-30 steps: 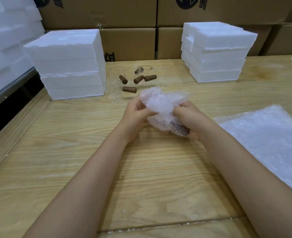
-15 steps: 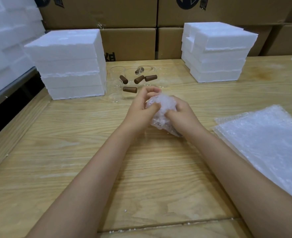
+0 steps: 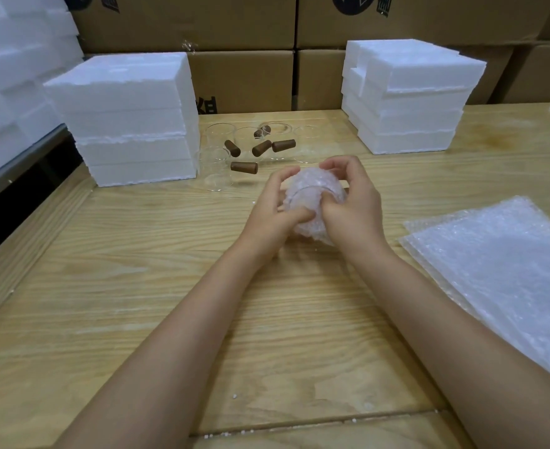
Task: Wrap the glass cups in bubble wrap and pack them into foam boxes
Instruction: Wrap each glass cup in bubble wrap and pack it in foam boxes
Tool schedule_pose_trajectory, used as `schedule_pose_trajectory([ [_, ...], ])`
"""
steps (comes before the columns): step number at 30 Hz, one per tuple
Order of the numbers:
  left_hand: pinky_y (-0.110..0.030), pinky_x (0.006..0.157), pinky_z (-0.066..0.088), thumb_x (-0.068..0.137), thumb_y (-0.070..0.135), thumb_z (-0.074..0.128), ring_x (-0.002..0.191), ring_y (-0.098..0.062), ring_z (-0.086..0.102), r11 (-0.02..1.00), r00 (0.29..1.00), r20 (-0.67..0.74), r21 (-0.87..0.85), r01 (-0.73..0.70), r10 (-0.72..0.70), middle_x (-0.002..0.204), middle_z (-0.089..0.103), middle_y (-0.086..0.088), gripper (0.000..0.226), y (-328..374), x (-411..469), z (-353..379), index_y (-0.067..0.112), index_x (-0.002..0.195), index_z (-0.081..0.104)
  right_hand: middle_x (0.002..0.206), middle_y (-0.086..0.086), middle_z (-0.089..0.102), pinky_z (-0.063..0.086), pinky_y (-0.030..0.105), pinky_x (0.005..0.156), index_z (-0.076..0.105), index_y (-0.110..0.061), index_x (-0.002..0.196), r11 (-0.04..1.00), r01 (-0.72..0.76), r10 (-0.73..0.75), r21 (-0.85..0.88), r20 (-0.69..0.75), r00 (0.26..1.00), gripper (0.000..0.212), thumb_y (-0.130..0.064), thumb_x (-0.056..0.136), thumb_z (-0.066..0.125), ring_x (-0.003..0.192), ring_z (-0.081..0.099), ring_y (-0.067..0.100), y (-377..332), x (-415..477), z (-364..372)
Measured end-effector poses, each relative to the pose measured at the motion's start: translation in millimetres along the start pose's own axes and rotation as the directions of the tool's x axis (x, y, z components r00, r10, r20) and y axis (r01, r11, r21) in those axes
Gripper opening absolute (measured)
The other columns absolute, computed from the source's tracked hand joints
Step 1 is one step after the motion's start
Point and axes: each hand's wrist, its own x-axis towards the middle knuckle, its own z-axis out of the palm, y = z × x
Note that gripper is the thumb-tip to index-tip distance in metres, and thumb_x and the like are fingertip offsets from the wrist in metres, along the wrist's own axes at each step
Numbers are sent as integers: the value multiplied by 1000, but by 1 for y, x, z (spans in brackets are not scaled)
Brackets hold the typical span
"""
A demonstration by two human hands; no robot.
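Cup (image 3: 315, 189) in bubble wrap (image 3: 309, 229), frame centre, clutched by left hand (image 3: 270, 215) and right hand (image 3: 353, 209); slack grip risks wrap unfolding, glass hitting table (image 3: 170, 286).

A clear glass cup bundled in crumpled translucent bubble wrap (image 3: 312, 202) is gripped between the left hand (image 3: 273, 215) and the right hand (image 3: 351, 209). Behind it stand several bare clear glass cups with brown cylindrical handles (image 3: 217, 170), between the left stack of white foam boxes (image 3: 128, 118) and the right stack of white foam boxes (image 3: 409, 95). To the right lie flat, stacked sheets of clear bubble wrap (image 3: 500, 270).
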Motion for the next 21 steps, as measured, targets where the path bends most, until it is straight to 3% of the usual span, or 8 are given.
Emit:
schedule_pose_trajectory([
  [3, -49, 78, 57, 79, -6, 64, 92, -28, 69, 987, 990, 96, -107, 116, -105, 114, 65, -14, 61, -1, -1, 6, 15, 133, 45, 95, -20, 56, 40, 5, 61, 51, -40, 91, 999, 31, -32, -20, -20, 999, 50, 6, 70, 52, 76, 54, -7, 1, 0, -3],
  [6, -40, 77, 59, 82, -11, 59, 97, -26, 68, 995, 996, -27, -51, 87, -89, 110, 67, -10, 48, -3, 4, 8, 19, 119, 54, 101, -19, 57, 46, 10, 67, 55, -34, 102, 999, 36, -35, -21, 58, 998, 50, 1, 67, 60, 91, 58, 4, 3, -2, -1],
  [8, -32, 71, 59, 84, -8, 58, 92, -22, 68, 995, 989, -113, -35, 89, -93, 104, 69, -6, 40, -5, 6, 6, 23, 110, 56, 113, -12, 58, 49, 20, 83, 55, -28, 114, 998, 60, -57, -20, 137, 989, 51, -2, 71, 60, 106, 56, 11, 3, -5, 3],
  [10, -27, 65, 57, 84, -6, 56, 85, -19, 68, 993, 977, -179, -48, 112, -119, 100, 69, -5, 34, -6, 8, 4, 18, 109, 58, 126, -4, 53, 42, 26, 99, 52, -27, 128, 987, 114, -92, -110, 191, 977, 56, -7, 76, 58, 117, 49, 13, 5, -7, 6],
  [13, -22, 55, 53, 85, -5, 50, 77, -16, 67, 989, 959, -241, -61, 138, -148, 96, 70, -7, 30, -6, 9, 3, 13, 107, 58, 124, -1, 54, 41, 29, 97, 39, -40, 139, 958, 113, -57, -263, 211, 976, 64, -12, 84, 55, 110, 50, 14, 9, -8, 10],
  [17, -40, 76, 58, 82, 2, 57, 95, -32, 68, 980, 970, -166, -114, 162, -179, 106, 69, -17, 32, -5, 7, 6, 8, 114, 57, 107, -3, 61, 51, 40, 86, 41, -45, 135, 950, 64, -27, -304, 124, 992, 60, -11, 85, 49, 96, 59, 21, 9, -8, 12],
  [19, -48, 89, 54, 71, 24, 68, 104, -33, 65, 983, 980, -127, -125, 137, -153, 110, 66, -10, 43, -5, 3, 8, 20, 111, 53, 100, -4, 62, 53, 41, 82, 46, -46, 129, 951, 27, -9, -309, 59, 998, 56, -11, 85, 49, 92, 61, 20, 10, -6, 8],
  [21, -41, 95, 51, 67, 37, 69, 113, -23, 60, 1000, 992, -123, -16, 21, -23, 125, 57, -6, 61, -7, 0, 8, 36, 121, 42, 100, -1, 67, 54, 39, 79, 52, -46, 124, 951, 2, 13, -311, 47, 999, 51, -13, 85, 51, 89, 62, 20, 12, -3, 3],
])
